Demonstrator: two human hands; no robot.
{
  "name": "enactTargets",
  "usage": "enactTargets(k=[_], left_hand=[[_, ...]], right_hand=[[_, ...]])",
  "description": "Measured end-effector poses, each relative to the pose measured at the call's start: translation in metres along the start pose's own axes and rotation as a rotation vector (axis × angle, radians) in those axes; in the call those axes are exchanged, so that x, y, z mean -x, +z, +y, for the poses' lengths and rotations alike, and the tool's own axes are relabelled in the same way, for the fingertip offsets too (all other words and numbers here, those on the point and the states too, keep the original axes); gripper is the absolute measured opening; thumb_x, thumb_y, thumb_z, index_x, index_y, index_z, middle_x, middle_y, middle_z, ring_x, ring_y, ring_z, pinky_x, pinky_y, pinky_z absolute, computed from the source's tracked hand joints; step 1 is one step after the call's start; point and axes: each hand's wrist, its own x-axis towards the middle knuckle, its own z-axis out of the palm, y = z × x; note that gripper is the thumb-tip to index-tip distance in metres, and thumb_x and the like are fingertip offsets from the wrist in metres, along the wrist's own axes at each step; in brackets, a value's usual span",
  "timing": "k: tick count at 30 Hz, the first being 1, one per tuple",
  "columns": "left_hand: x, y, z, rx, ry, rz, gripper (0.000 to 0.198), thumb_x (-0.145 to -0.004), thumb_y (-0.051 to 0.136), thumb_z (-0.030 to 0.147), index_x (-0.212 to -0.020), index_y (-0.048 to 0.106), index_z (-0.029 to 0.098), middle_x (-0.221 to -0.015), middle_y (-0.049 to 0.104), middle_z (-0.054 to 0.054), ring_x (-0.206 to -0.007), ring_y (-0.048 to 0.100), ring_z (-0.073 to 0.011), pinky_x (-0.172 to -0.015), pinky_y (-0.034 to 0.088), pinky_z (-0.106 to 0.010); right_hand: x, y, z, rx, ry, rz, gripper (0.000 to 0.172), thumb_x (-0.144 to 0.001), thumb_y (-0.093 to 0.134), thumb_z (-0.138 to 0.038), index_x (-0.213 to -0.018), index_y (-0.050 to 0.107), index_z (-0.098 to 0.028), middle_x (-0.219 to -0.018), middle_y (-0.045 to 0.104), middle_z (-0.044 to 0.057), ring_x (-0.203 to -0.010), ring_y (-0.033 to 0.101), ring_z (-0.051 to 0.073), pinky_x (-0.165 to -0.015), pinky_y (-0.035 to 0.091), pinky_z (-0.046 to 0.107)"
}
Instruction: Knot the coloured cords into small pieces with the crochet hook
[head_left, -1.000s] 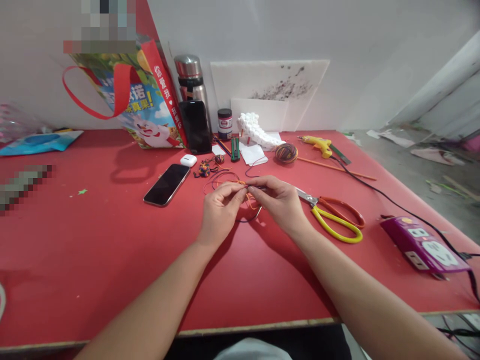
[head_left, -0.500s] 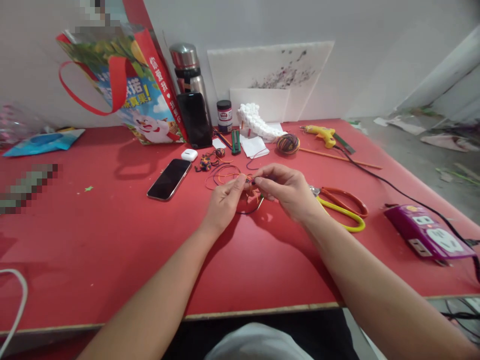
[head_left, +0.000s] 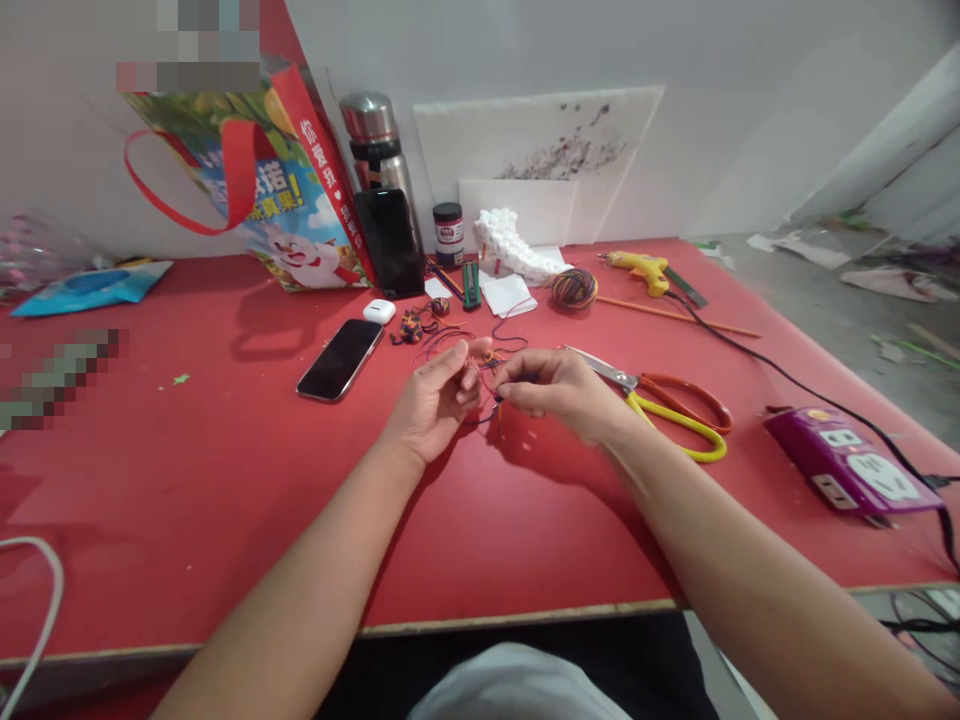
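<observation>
Yarn (head_left: 489, 358) under close fingertip work at a red tabletop (head_left: 225, 480)

From the left I count two smartphones (head_left: 340, 360), one flat and one upright, then one steel flask (head_left: 370, 118), one white earbud case (head_left: 379, 311), one knotted yarn clump (head_left: 411, 326) and one small yarn ball (head_left: 440, 307). The left hand (head_left: 439, 400) has its fingers half curled; whether they catch a strand, I can't tell. Loose yarn lies looped between and just beyond the hands, and the right hand (head_left: 559, 395) pinches a dark bit of it, thumb against forefinger. To my eye, the step is handling that strand; the next move calls for a steady pinch and free slack. Farther right: one large yarn ball (head_left: 575, 288), one pair of scissors (head_left: 628, 382), one yellow glue gun (head_left: 639, 270), one purple outlet box (head_left: 855, 465).
</observation>
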Motion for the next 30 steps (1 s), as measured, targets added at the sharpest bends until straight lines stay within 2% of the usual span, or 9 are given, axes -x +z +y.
enactTargets(k=[2,5,9,13,17,19,21,25,30], left_hand=[[0.002,0.001,0.004,-0.010,-0.011,-0.039,0.035,-0.072,0.093,0.050,-0.077,0.081,0.017,-0.058,0.045,0.003,-0.054,0.036,-0.0083,-0.051,0.031,-0.025],[0.005,0.001,0.005,-0.171,0.059,-0.055,0.044,-0.073,0.091,0.057,-0.059,0.075,0.019,-0.057,0.048,0.000,-0.056,0.038,-0.0104,-0.055,0.032,-0.028],[0.007,0.000,0.002,-0.628,0.325,-0.036,0.048,-0.087,0.078,0.059,-0.057,0.073,0.022,-0.064,0.058,-0.003,-0.065,0.049,-0.0153,-0.069,0.040,-0.034],[0.008,0.001,0.002,-0.890,0.525,0.020,0.050,-0.096,0.071,0.052,-0.057,0.068,0.021,-0.067,0.051,-0.001,-0.068,0.050,-0.0163,-0.073,0.040,-0.035],[0.008,0.004,-0.003,-0.763,0.518,0.063,0.054,-0.097,0.069,0.054,-0.055,0.060,0.021,-0.070,0.050,-0.001,-0.076,0.054,-0.0174,-0.083,0.046,-0.034],[0.007,0.006,-0.007,-0.646,0.466,0.064,0.051,-0.094,0.073,0.056,-0.058,0.064,0.021,-0.077,0.058,-0.003,-0.090,0.062,-0.0199,-0.092,0.049,-0.034],[0.006,0.008,-0.012,-0.505,0.389,0.062,0.039,-0.087,0.080,0.056,-0.069,0.074,0.022,-0.089,0.066,-0.005,-0.098,0.066,-0.0212,-0.089,0.053,-0.033],[0.003,0.010,-0.018,-0.324,0.283,0.070,0.024,-0.074,0.092,0.041,-0.089,0.084,0.024,-0.091,0.070,-0.003,-0.081,0.065,-0.0153,-0.073,0.055,-0.028],[0.000,0.008,-0.018,-0.262,0.289,0.107,0.027,-0.067,0.094,0.026,-0.093,0.085,0.023,-0.086,0.072,0.000,-0.082,0.067,-0.0131,-0.079,0.057,-0.027]], right_hand=[[-0.003,-0.003,0.004,-0.004,0.026,0.043,0.022,-0.067,0.083,-0.034,-0.077,0.074,-0.016,-0.057,0.060,-0.004,-0.051,0.044,0.008,-0.051,0.029,0.026],[-0.006,-0.006,0.006,-0.067,0.021,0.117,0.027,-0.065,0.086,-0.036,-0.077,0.073,-0.015,-0.056,0.058,-0.004,-0.050,0.042,0.007,-0.051,0.027,0.026],[-0.006,-0.009,0.002,-0.196,0.018,0.165,0.030,-0.060,0.091,-0.036,-0.073,0.071,-0.016,-0.055,0.057,-0.005,-0.047,0.038,0.006,-0.051,0.023,0.026],[-0.006,-0.008,0.000,-0.233,0.020,0.148,0.036,-0.058,0.095,-0.037,-0.072,0.069,-0.017,-0.054,0.054,-0.005,-0.048,0.036,0.005,-0.051,0.021,0.025],[-0.006,-0.004,0.005,-0.216,0.020,0.133,0.042,-0.060,0.097,-0.045,-0.078,0.071,-0.017,-0.056,0.056,-0.005,-0.048,0.039,0.006,-0.050,0.023,0.026],[-0.006,-0.001,0.007,-0.202,-0.005,0.148,0.044,-0.061,0.096,-0.048,-0.080,0.071,-0.017,-0.057,0.059,-0.004,-0.048,0.042,0.007,-0.049,0.024,0.025],[-0.007,0.002,0.008,-0.180,-0.048,0.172,0.044,-0.061,0.095,-0.049,-0.079,0.070,-0.018,-0.059,0.061,-0.004,-0.048,0.042,0.007,-0.049,0.025,0.025],[-0.007,0.005,0.009,-0.094,-0.115,0.200,0.036,-0.066,0.090,-0.045,-0.079,0.070,-0.018,-0.061,0.061,-0.004,-0.052,0.045,0.007,-0.051,0.031,0.026],[-0.007,0.006,0.012,-0.003,-0.139,0.205,0.027,-0.073,0.084,-0.039,-0.082,0.072,-0.017,-0.061,0.062,-0.004,-0.053,0.046,0.008,-0.052,0.034,0.026]])
